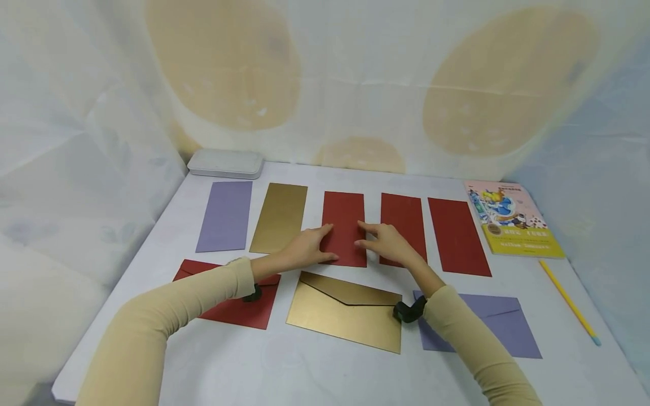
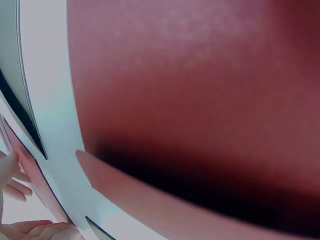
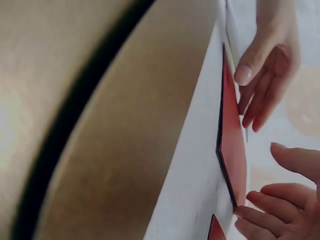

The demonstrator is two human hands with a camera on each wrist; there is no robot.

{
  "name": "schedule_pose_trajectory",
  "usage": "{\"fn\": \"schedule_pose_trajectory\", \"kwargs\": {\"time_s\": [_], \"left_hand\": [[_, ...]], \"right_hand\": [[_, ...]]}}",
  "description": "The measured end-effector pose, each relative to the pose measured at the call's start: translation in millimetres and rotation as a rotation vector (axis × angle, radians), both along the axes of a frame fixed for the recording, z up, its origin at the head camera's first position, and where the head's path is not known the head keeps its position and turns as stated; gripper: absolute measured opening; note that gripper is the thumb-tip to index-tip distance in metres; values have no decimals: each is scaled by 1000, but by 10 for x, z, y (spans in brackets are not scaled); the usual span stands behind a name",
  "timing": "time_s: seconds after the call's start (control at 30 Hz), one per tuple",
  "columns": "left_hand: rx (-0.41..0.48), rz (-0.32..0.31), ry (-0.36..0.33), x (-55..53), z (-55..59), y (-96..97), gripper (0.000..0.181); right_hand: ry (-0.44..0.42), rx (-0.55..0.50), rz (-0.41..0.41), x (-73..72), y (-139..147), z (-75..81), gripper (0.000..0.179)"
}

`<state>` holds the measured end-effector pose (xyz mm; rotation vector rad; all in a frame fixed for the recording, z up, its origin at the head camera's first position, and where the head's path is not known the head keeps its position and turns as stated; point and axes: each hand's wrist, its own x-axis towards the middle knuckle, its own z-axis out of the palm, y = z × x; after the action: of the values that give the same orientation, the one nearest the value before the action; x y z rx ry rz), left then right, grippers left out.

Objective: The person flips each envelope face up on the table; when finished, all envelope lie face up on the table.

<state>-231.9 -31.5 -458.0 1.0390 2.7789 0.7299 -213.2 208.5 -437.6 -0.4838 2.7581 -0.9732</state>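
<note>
A plain red envelope [image 1: 344, 228] lies upright in the back row, between my two hands. My left hand [image 1: 304, 248] reaches over its left side, thumb and fingertip spread at the lower left edge. At the right edge is my right hand [image 1: 388, 242], its fingers pointing inward and overlapping part of another red envelope [image 1: 403, 220]. In the right wrist view, both the left hand [image 3: 272, 60] and right hand [image 3: 285, 210] have extended fingers beside the red envelope [image 3: 232, 135]. Firm contact cannot be told.
Purple [image 1: 224, 217] and gold [image 1: 278, 217] envelopes lie back left, a third red one [image 1: 459, 237] right. In front are red [image 1: 238, 310], gold [image 1: 345, 321] and purple [image 1: 508, 327] flap-side-up envelopes. A grey case [image 1: 225, 163], book [image 1: 513, 220] and pencil [image 1: 571, 301] lie around them.
</note>
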Motion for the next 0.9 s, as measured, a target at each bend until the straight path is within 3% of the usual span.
{"fn": "schedule_pose_trajectory", "kwargs": {"time_s": [0.2, 0.43, 0.73, 0.9], "left_hand": [[-1, 9, -41, 5, 16, 13, 87], [-19, -7, -71, 26, 43, 30, 106], [22, -60, -55, 82, 72, 75, 96], [102, -87, -63, 140, 57, 109, 91]], "right_hand": [[-46, -150, -65, 28, 73, 32, 62], [-2, -270, -68, 71, 104, 128, 57], [68, -358, -61, 96, 83, 259, 53], [113, -367, -34, 266, -44, 559, 50]]}}
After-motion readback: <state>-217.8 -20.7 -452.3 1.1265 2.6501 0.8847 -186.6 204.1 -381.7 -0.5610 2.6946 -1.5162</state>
